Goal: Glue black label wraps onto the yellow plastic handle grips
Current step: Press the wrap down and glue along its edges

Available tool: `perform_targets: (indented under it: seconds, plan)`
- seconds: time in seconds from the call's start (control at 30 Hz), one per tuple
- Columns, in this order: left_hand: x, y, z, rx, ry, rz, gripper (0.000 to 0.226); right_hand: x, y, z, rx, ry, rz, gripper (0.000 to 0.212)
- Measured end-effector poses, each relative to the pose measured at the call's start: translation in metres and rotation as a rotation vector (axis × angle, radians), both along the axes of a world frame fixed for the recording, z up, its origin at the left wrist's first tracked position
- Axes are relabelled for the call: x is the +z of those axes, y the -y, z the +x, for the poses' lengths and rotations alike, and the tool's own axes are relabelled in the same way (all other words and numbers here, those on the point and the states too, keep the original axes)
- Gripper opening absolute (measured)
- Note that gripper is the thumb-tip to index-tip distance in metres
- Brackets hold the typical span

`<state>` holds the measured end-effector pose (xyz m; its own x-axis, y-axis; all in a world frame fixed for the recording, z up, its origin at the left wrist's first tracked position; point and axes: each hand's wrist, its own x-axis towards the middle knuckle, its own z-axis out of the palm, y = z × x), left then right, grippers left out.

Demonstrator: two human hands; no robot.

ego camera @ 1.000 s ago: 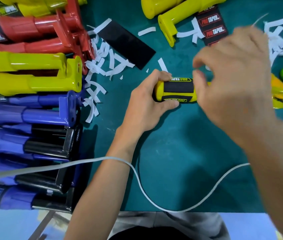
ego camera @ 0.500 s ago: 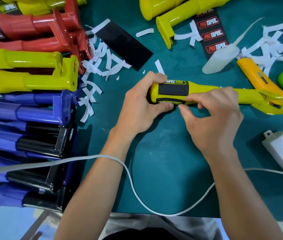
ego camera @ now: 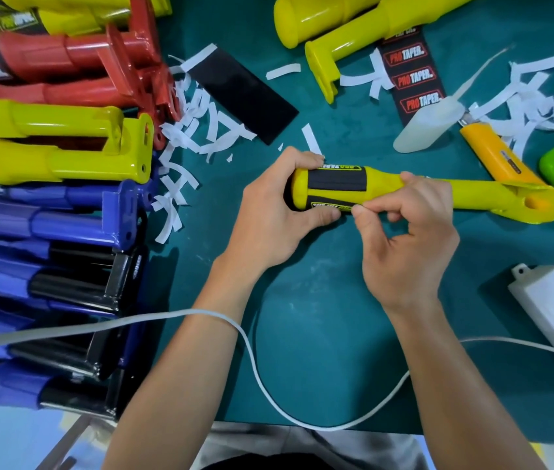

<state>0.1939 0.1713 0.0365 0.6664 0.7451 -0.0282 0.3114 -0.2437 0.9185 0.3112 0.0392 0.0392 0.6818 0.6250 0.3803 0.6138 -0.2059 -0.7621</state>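
On the bench (ego camera: 319,334), the left grip (ego camera: 269,215) clasps the left end of the handle (ego camera: 472,195) while the right grip (ego camera: 408,245) pinches the near edge of the wrap (ego camera: 336,183), apparently sealing it; next probably calls for rolling the handle to press the seam.

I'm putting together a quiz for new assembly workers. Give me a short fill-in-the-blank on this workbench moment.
1. The left hand grips the rounded end of a ____ handle grip.
2. The right hand pinches the near edge of its label wrap, which is ____.
3. The white power strip lies on the person's ____ side.
Missing words: yellow; black; right.
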Motion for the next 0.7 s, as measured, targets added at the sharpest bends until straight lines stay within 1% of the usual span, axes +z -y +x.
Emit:
perform_targets:
  seconds: [0.23, 0.57, 0.7]
  plan:
    - [0.0, 0.003, 0.001, 0.022, 0.006, 0.004, 0.056, 0.0, -0.003, -0.001, -0.043, -0.027, 0.025, 0.016]
    - [-0.001, 0.01, 0.002, 0.051, 0.027, -0.005, 0.049, -0.001, -0.007, -0.003, -0.088, 0.013, 0.003, 0.02]
    - [-0.003, 0.013, 0.002, 0.046, 0.072, -0.009, 0.05, 0.0, -0.007, -0.003, -0.086, 0.051, 0.006, 0.02]
